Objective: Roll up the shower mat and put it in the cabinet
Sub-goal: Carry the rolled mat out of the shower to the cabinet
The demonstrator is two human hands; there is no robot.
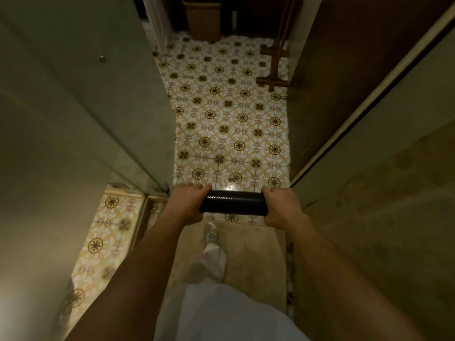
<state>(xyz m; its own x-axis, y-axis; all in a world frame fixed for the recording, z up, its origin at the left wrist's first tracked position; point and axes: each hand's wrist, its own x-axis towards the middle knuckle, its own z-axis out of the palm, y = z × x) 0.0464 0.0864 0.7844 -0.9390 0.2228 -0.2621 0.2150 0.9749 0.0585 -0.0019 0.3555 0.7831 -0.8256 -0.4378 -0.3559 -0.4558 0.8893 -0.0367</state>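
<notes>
Gripping the rolled shower mat (233, 203) at both ends, the person is holding it out low in the centre of the frame, above the seam where the patterned tile floor (229, 114) is meeting a beige rug (253, 244). The left hand (187, 203) is curling its fingers over the roll's left end, and the right hand (280, 205) is clamping its fingers on the right end. The black roll is looking fully wound, so carrying seems to be the step in hand; no cabinet is clearly showing. Its long axis is lying level and crosswise, pointing left to right across the frame. That is posing a likely risk: the passage is narrowing between a glass panel (81, 94) at left and a dark door (344, 82) at right, so an end could be catching, or a loosening grip could be letting the mat unroll.
</notes>
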